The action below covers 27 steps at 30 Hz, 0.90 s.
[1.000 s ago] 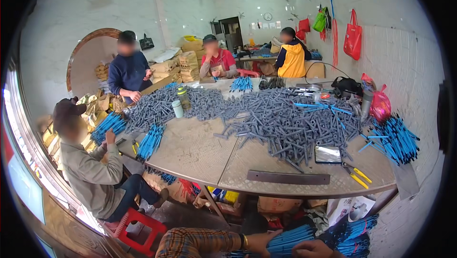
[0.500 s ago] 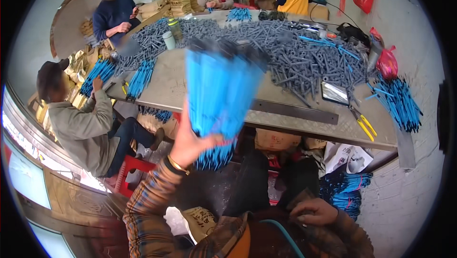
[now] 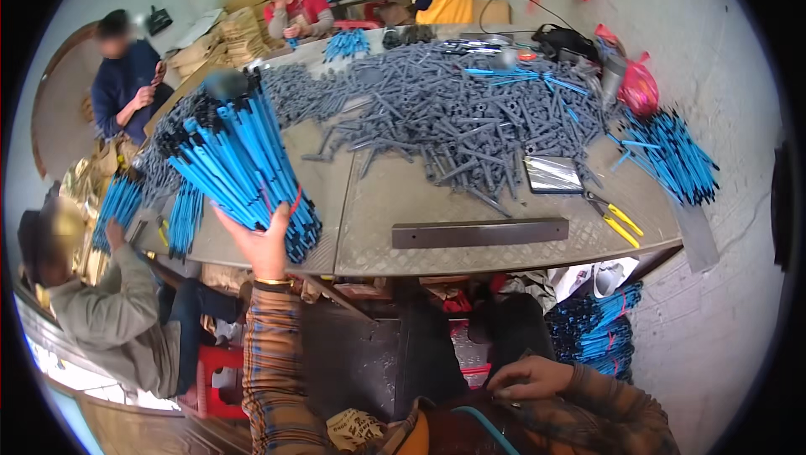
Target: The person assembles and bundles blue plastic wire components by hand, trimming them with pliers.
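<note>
My left hand [image 3: 262, 241] is wrapped round the lower end of a bundle of blue rods [image 3: 239, 157] with black ends. A red band circles the bundle, which leans to the left over the near edge of the table [image 3: 369, 203]. Part of the grip is hidden behind the rods. Down by my lap, my right hand [image 3: 533, 378] rests with slightly bent fingers apart and nothing visible in it. A big heap of grey tube-like parts [image 3: 453, 107] covers the table beyond the bundle.
A dark flat bar [image 3: 478, 232] lies near the table's front edge. To its right are yellow-handled pliers [image 3: 617, 220] and a plastic-wrapped box [image 3: 552, 175]. More blue rods [image 3: 676, 157] lie at the right; tied bundles [image 3: 600, 329] are stacked below. Co-workers sit at the left and back.
My left hand has carried the bundle left and lower, to the table's edge, and the rods now tilt left. My right hand stays by my lap. The view has shifted to the right.
</note>
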Tool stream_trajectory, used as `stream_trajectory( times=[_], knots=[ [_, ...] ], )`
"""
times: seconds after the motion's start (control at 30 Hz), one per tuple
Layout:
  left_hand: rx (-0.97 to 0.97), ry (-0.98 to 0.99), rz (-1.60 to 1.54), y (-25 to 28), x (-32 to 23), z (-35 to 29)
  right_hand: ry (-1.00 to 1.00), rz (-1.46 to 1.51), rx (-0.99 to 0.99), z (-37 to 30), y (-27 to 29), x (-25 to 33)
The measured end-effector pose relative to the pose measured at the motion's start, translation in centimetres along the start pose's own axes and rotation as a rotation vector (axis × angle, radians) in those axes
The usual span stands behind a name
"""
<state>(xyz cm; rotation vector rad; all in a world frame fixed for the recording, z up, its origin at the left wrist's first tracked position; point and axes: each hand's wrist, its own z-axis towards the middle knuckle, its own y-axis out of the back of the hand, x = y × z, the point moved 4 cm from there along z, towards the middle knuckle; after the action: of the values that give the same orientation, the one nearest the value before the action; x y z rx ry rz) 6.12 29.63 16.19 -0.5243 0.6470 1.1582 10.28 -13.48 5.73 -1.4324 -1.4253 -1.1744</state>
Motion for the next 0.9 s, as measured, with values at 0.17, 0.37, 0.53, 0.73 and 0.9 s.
stream_trajectory(
  times=[0.17, 0.37, 0.53, 0.73, 0.9],
  knots=[
    [-0.018, 0.032, -0.038, 1.3, 0.3, 0.5, -0.009, 0.019, 0.001, 1.0, -0.9, -0.9],
    [0.227, 0.098, -0.018, 0.6, -5.4, -5.5, -0.006, 0.367, -0.075, 1.0, 0.9, -2.9],
    [0.623, 0.144, -0.094, 0.9, -10.5, -11.1, 0.529, 0.071, -0.385, 3.6, 2.1, 0.6],
    [0.989, 0.092, -0.097, -5.0, -12.8, -18.0, 0.722, 0.058, -0.624, -3.0, 1.0, -2.7],
    [1.771, 0.24, -0.053, -16.4, -16.3, -27.3, 0.622, 0.196, -0.666, -9.0, 0.9, -7.4]
  ],
)
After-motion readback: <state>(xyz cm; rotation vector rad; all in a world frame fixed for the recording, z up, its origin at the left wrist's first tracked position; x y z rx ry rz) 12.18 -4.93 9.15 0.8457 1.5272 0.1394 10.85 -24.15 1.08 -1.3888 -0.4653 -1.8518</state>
